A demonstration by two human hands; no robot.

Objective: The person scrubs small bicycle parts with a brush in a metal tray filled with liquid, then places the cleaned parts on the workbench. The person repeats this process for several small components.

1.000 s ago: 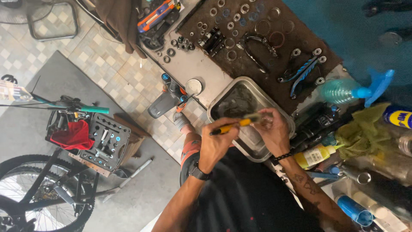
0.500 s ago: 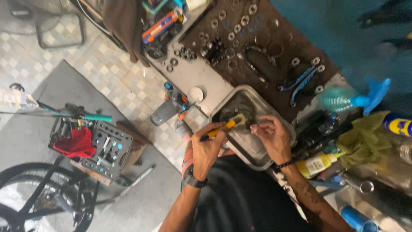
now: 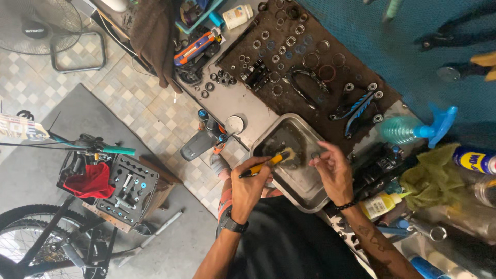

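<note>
My left hand (image 3: 248, 186), with a black watch on the wrist, is shut on a yellow-handled brush (image 3: 268, 163). The brush's bristle end rests inside the dirty metal tray (image 3: 302, 194) on the workbench. My right hand (image 3: 333, 173), with a dark bead bracelet, hovers over the tray's right half. Its fingertips pinch a small ring-shaped part (image 3: 315, 155) just beside the brush tip.
Rings, bearings and blue-handled tools (image 3: 359, 106) lie on a brown mat behind the tray. A teal spray bottle (image 3: 413, 129), a green rag (image 3: 439, 175) and a yellow bottle (image 3: 380, 206) sit at the right. On the floor are a tool case (image 3: 126, 191), a red cloth and a bicycle wheel (image 3: 31, 243).
Both hands have dropped from above the tray down into it. The brush tip now sits in the tray next to the small part in my right fingers.
</note>
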